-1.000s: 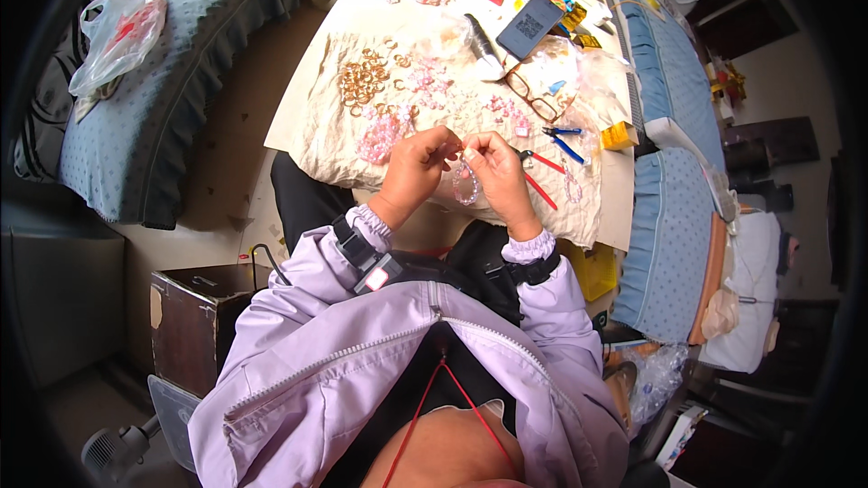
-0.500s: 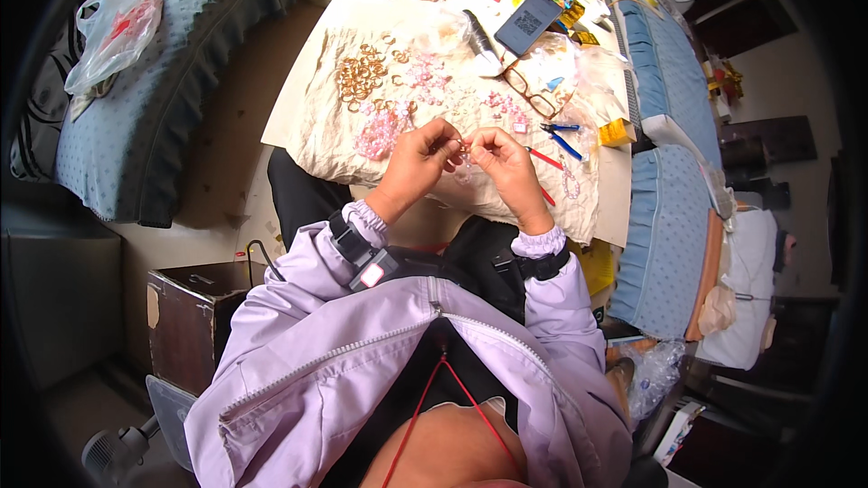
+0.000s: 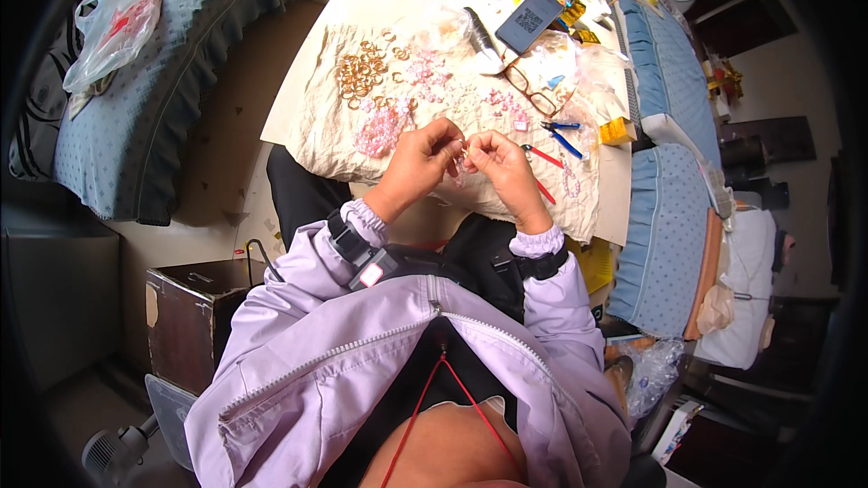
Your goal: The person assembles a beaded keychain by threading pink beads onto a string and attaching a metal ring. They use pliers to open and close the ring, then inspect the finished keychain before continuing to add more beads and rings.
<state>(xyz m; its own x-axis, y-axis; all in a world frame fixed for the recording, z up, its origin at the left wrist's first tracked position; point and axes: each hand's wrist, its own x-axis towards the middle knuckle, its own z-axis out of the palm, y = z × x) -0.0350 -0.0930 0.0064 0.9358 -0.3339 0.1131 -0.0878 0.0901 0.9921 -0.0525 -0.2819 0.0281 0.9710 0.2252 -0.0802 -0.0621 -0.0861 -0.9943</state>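
Over the near edge of the cloth, my left hand [image 3: 416,163] and my right hand [image 3: 503,165] meet with fingertips almost touching. Both pinch a small strand of pale pink beads [image 3: 460,173], which hangs a little below the fingers. A small gold-coloured bit shows at the right fingertips, too small to make out. Close to the left hand lies a heap of pink beads [image 3: 381,129]. Red-handled pliers [image 3: 543,186] rest just right of my right hand, with a pink beaded loop [image 3: 570,183] beside them.
The cream cloth [image 3: 312,126] also carries gold-coloured rings [image 3: 360,75], more pink beads [image 3: 429,74], blue-handled cutters [image 3: 565,143], eyeglasses [image 3: 533,95] and a small yellow box [image 3: 617,132]. A phone [image 3: 529,22] lies farther back. Blue-covered seats flank the table, one on the left [image 3: 172,81].
My right fingers have shifted slightly at the strand, and a gold-coloured bit now shows between the fingertips. More of the red-handled pliers is visible. Both hands stay in nearly the same place.
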